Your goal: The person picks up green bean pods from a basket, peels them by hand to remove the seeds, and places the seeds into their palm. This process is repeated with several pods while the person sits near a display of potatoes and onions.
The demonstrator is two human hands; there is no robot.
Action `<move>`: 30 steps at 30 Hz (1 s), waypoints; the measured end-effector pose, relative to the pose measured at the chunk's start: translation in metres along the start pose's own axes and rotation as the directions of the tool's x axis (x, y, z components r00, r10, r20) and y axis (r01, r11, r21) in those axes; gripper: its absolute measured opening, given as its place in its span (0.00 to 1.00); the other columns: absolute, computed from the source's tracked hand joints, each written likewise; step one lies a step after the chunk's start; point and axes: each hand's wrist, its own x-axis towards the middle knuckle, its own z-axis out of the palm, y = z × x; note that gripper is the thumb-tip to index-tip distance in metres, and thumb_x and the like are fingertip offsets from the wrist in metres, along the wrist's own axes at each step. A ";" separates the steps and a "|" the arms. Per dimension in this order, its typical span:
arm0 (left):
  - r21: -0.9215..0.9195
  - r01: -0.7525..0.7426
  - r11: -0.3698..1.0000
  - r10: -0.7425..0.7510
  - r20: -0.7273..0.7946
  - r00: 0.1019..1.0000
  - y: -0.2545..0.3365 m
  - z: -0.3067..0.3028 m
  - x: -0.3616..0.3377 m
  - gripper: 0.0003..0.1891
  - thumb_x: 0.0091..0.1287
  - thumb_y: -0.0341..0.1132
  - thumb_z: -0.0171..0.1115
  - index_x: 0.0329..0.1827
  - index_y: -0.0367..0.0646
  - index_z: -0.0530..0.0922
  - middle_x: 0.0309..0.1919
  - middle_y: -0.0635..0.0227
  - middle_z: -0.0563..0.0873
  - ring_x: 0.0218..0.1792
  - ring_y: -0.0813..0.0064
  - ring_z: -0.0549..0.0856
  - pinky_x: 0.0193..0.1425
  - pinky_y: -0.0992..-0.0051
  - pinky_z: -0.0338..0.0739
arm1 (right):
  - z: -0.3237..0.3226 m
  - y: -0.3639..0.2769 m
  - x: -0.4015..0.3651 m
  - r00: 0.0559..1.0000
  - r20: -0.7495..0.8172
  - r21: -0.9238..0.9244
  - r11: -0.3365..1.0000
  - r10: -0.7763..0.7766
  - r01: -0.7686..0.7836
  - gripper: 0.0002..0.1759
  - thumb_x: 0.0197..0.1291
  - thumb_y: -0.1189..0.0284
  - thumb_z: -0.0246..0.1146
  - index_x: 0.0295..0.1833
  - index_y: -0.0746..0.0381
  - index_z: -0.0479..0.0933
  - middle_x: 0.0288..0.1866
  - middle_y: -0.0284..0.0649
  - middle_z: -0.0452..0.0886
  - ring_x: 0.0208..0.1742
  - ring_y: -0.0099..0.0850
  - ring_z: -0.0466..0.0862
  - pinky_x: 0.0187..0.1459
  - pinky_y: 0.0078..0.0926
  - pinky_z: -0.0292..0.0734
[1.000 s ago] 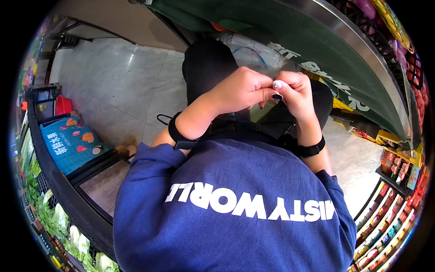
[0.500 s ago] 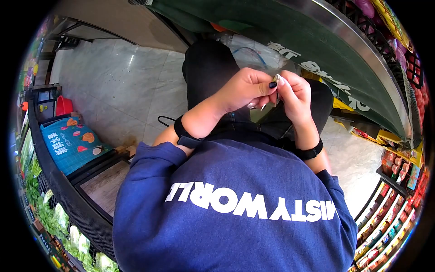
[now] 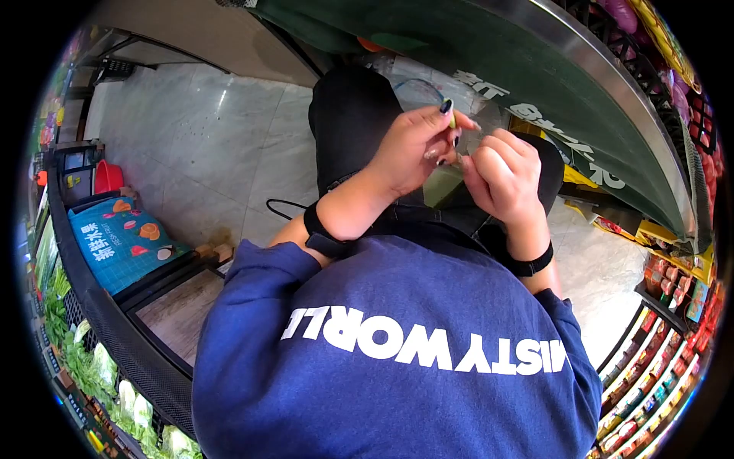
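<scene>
My left hand (image 3: 419,149) is raised above my lap, its fingers bent and pinched around a small green piece (image 3: 453,121) whose kind I cannot make out. Dark polish shows on some nails. Close beside it, my right hand (image 3: 503,172) is curled with the back of the fingers toward me; whatever it grips is hidden. The fingertips of both hands nearly meet. Below them, between my knees, a pale green surface (image 3: 443,187) is partly visible. Beyond the hands lies clear plastic (image 3: 420,90) with a bluish curved edge.
A dark green panel with white lettering (image 3: 535,115) hangs in front of me, under a metal edge (image 3: 612,69). At left are a blue printed bag (image 3: 118,245), a red container (image 3: 108,177) and leafy vegetables (image 3: 99,371). Packaged goods (image 3: 657,382) line the right.
The hands have drawn slightly apart. My left thumb has lifted with the small green piece showing, and my right hand has rolled inward and lowered, its fingers now curled over.
</scene>
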 end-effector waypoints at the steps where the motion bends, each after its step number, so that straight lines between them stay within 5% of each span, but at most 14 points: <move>1: -0.001 0.000 1.000 0.000 0.000 1.000 0.001 -0.001 0.001 0.13 0.65 0.37 0.50 0.39 0.34 0.76 0.24 0.73 0.74 0.17 0.89 0.66 0.26 0.85 0.64 | 0.001 0.001 -0.001 1.000 0.001 0.041 0.999 0.014 -0.014 0.15 0.40 0.76 0.63 0.17 0.59 0.61 0.16 0.34 0.65 0.16 0.30 0.68 0.15 0.25 0.63; 5: 0.026 -0.084 0.996 0.085 -0.049 0.995 0.005 -0.008 0.005 0.16 0.65 0.39 0.52 0.45 0.32 0.74 0.27 0.73 0.75 0.19 0.90 0.65 0.26 0.85 0.63 | 0.011 0.020 -0.015 0.963 0.119 0.163 0.952 0.242 -0.260 0.14 0.45 0.75 0.62 0.17 0.62 0.62 0.14 0.39 0.65 0.17 0.38 0.68 0.20 0.32 0.65; 9: 0.188 -0.145 0.971 0.148 0.003 0.989 0.008 -0.019 0.005 0.15 0.63 0.37 0.56 0.43 0.31 0.75 0.26 0.71 0.76 0.20 0.88 0.68 0.28 0.85 0.65 | 0.045 0.047 -0.032 0.840 0.309 0.062 0.872 0.445 -0.485 0.13 0.50 0.69 0.58 0.20 0.64 0.66 0.17 0.43 0.70 0.22 0.43 0.73 0.24 0.37 0.67; 11: 0.378 -0.210 0.901 0.232 -0.011 0.973 0.009 -0.021 0.005 0.15 0.62 0.37 0.56 0.44 0.31 0.76 0.25 0.72 0.76 0.21 0.88 0.68 0.29 0.85 0.65 | 0.061 0.057 -0.038 0.806 0.367 0.000 0.866 0.465 -0.500 0.13 0.52 0.66 0.56 0.22 0.64 0.69 0.20 0.46 0.73 0.25 0.45 0.76 0.26 0.38 0.68; 15: 0.482 -0.266 0.835 0.297 0.012 0.955 0.011 -0.026 0.002 0.15 0.62 0.36 0.56 0.45 0.32 0.76 0.27 0.73 0.76 0.23 0.88 0.68 0.30 0.85 0.64 | 0.075 0.062 -0.038 0.740 0.413 -0.202 0.846 0.530 -0.493 0.12 0.53 0.66 0.56 0.27 0.64 0.72 0.23 0.46 0.75 0.27 0.43 0.77 0.27 0.35 0.69; 17: 0.303 -0.275 0.912 0.282 0.021 0.959 0.012 -0.030 0.001 0.15 0.62 0.36 0.57 0.46 0.34 0.76 0.28 0.73 0.76 0.27 0.87 0.69 0.31 0.85 0.64 | 0.065 0.057 -0.027 0.659 0.391 0.228 0.626 0.642 -0.746 0.15 0.58 0.63 0.53 0.30 0.65 0.73 0.18 0.40 0.73 0.21 0.33 0.74 0.24 0.27 0.66; 19: 0.291 -0.278 0.916 0.279 0.040 0.960 0.014 -0.032 0.001 0.15 0.61 0.36 0.58 0.46 0.34 0.76 0.29 0.73 0.76 0.28 0.86 0.70 0.32 0.84 0.64 | 0.047 0.044 -0.012 0.632 0.490 0.589 0.307 0.601 -0.748 0.18 0.62 0.61 0.50 0.30 0.65 0.74 0.15 0.31 0.67 0.19 0.20 0.66 0.22 0.18 0.60; 24: 0.099 -0.279 0.955 0.268 0.116 0.957 0.007 -0.026 0.007 0.14 0.59 0.37 0.61 0.44 0.38 0.76 0.30 0.73 0.77 0.31 0.82 0.73 0.37 0.81 0.68 | 0.032 0.017 0.012 0.677 0.564 0.708 0.144 0.473 -0.691 0.18 0.62 0.62 0.51 0.26 0.64 0.72 0.16 0.26 0.64 0.18 0.13 0.59 0.21 0.12 0.52; 30: 0.127 -0.316 0.940 0.314 0.042 0.949 0.011 -0.008 -0.002 0.14 0.58 0.39 0.61 0.41 0.38 0.77 0.34 0.69 0.80 0.33 0.81 0.76 0.40 0.81 0.70 | 0.036 0.011 0.010 0.681 0.561 0.791 -0.061 0.472 -0.609 0.16 0.60 0.65 0.54 0.25 0.63 0.72 0.17 0.25 0.65 0.18 0.12 0.58 0.20 0.12 0.51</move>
